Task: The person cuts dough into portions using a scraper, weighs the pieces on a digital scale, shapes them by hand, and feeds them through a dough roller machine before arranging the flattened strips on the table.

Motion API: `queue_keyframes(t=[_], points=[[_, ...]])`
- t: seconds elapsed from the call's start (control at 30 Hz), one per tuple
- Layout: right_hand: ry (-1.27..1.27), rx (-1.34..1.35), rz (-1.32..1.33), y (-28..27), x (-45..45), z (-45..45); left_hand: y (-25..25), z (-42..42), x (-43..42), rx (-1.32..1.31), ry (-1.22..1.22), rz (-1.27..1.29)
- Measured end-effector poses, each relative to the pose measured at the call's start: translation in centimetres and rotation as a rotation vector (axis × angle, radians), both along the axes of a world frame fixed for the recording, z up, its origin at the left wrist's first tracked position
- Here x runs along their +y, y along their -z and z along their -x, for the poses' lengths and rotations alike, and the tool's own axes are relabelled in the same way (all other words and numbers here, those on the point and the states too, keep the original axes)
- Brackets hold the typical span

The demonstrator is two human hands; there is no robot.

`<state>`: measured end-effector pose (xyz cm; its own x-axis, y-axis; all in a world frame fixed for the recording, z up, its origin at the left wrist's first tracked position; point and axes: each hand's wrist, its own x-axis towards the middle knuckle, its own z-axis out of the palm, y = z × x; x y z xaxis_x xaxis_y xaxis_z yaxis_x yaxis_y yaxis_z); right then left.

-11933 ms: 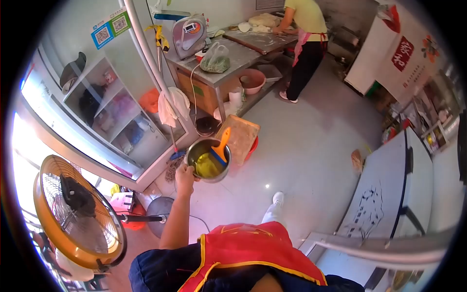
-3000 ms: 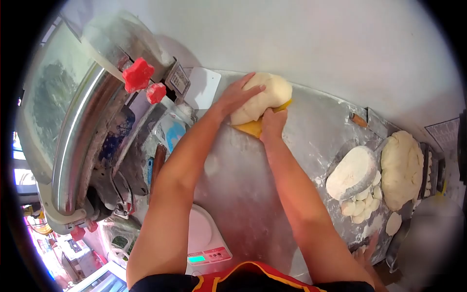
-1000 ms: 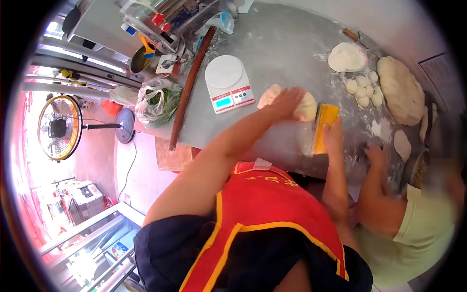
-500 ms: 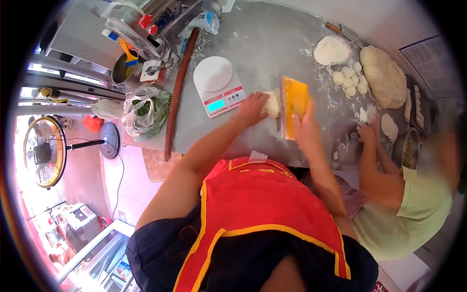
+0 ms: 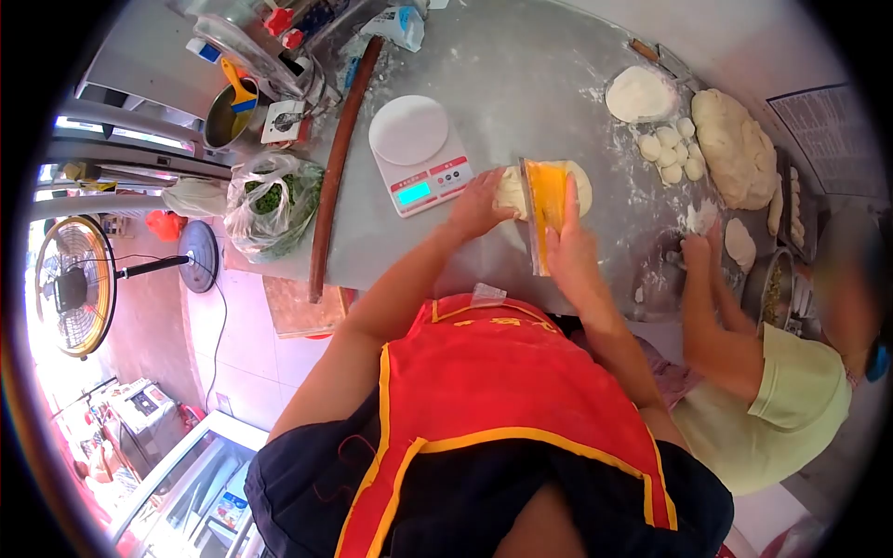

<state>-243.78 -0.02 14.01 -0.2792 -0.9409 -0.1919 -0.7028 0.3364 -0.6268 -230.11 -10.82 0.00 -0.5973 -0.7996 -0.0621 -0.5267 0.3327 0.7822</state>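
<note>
My right hand (image 5: 571, 249) is wrapped round a yellow scraper (image 5: 549, 209), whose long edge crosses a pale piece of dough (image 5: 579, 182). Dough shows on both sides of the blade. My left hand (image 5: 480, 206) rests on the dough's left end, with its fingers partly spread. Just left of that hand stands a white kitchen scale (image 5: 414, 149) with a lit display and nothing on its round plate. All of this is on the grey metal table (image 5: 484, 74).
A co-worker's hands (image 5: 698, 244) are at the table's right, near small dough balls (image 5: 670, 153), a floured dough piece (image 5: 642, 94) and a large dough mass (image 5: 735, 149). Leftward are a rolling pin (image 5: 342, 172), a bag of greens (image 5: 274, 200) and a pot (image 5: 233, 116) with a brush.
Since the earliest frame, the pot has left my left hand. Lately the scraper has moved left onto the dough, and my left hand has shifted from its top to its left end.
</note>
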Motion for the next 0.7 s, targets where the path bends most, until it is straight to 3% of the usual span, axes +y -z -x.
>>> queue_keyframes(t=[0.3,0.43,0.6,0.7], points=[[-0.073,0.039,-0.064,2.5,-2.4,-0.4,-0.8,0.6,0.9,-0.173,0.005,0.101],[-0.078,0.102,-0.046,5.4,-5.3,-1.0,-1.4,2.0,1.3,-0.283,-0.122,0.097],[-0.06,0.138,-0.03,6.1,-6.7,-1.2,-0.8,1.7,1.1,-0.202,-0.166,0.053],[-0.063,0.144,-0.015,5.6,-7.5,-1.1,-1.3,-0.4,1.2,-0.087,-0.119,0.15]])
